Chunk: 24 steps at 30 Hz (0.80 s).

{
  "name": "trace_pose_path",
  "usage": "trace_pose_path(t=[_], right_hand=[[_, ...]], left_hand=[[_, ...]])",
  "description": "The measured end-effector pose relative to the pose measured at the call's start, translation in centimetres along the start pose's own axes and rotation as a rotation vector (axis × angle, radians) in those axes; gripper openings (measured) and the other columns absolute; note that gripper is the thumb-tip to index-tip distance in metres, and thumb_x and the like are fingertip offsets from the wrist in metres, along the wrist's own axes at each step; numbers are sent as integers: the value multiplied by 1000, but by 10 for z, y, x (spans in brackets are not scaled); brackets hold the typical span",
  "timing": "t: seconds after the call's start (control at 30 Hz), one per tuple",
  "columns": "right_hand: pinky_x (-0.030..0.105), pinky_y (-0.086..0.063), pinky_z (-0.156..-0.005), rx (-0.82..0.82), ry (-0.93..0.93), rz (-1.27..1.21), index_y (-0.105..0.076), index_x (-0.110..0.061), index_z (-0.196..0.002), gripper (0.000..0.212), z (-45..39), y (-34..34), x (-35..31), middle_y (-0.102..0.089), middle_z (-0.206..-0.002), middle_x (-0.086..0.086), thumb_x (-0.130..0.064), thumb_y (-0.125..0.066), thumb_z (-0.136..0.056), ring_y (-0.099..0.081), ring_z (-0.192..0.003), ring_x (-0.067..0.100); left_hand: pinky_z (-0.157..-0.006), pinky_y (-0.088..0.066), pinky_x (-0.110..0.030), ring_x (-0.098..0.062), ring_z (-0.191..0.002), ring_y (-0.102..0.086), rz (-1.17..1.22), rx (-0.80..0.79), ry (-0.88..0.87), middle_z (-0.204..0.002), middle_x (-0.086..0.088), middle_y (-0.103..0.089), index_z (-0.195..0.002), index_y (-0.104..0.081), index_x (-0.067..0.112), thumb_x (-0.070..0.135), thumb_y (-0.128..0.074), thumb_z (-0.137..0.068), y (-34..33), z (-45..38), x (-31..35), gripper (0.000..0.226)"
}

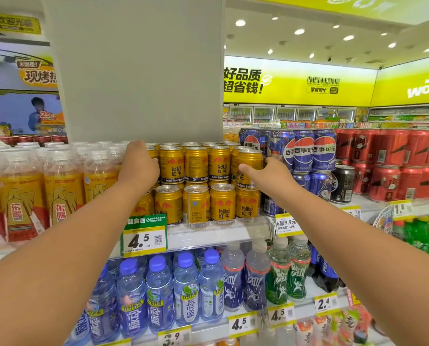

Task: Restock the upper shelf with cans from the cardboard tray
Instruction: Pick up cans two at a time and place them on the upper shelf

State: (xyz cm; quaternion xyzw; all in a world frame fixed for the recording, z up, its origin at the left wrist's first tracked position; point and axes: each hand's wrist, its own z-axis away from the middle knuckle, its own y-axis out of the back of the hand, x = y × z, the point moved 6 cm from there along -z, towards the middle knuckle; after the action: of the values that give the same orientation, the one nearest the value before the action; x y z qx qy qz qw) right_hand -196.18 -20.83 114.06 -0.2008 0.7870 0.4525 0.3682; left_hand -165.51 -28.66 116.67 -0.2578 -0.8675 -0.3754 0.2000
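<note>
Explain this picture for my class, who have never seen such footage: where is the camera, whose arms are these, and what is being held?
There is one picture, taken by a camera worn on a person's head, so both bare arms reach away from you. The shelf carries gold cans stacked in two layers, with bottles to the left and blue and red cans to the right. The left hand rests against the stack's left end. The right hand grips the can at the right end. No cardboard tray shows.

The gold cans [196, 166] are glossy metal with bare silvery lids. The bottles [58, 186] beside them are clear, shiny plastic with glossy printed wraps. The shelf [218, 236] edge is smooth and pale, fronted by a clear plastic strip holding matt paper price tags [144, 239].
</note>
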Motion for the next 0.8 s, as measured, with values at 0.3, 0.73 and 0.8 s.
trace_pose_path(t=[0.3,0.73,0.8], right_hand=[[44,-49,-90,59,10,96,-32,-3,-149,82,40,16,4,-48,-144,15,-58,-57,-93,-53,-125,35],[39,-41,-100,-185,454,363,-49,-7,-136,55,140,44,38,-51,-138,15,-46,-54,-98,-49,-126,32],[39,-36,-107,-256,527,406,-47,-8,-140,58,159,36,61,-47,-144,13,-47,-54,-97,-43,-134,30]], left_hand=[[-91,-46,-43,-36,-116,-52,-18,-105,34,-135,-20,-46,-129,-46,1,19,-55,-92,17,27,11,43],[-105,-42,-46,-35,-129,-46,-258,-239,3,-137,-17,-52,-131,-55,14,63,-46,-81,41,187,60,71],[-107,-41,-47,-36,-131,-45,-336,-254,-24,-137,-19,-51,-132,-56,14,65,-46,-80,31,225,62,73]])
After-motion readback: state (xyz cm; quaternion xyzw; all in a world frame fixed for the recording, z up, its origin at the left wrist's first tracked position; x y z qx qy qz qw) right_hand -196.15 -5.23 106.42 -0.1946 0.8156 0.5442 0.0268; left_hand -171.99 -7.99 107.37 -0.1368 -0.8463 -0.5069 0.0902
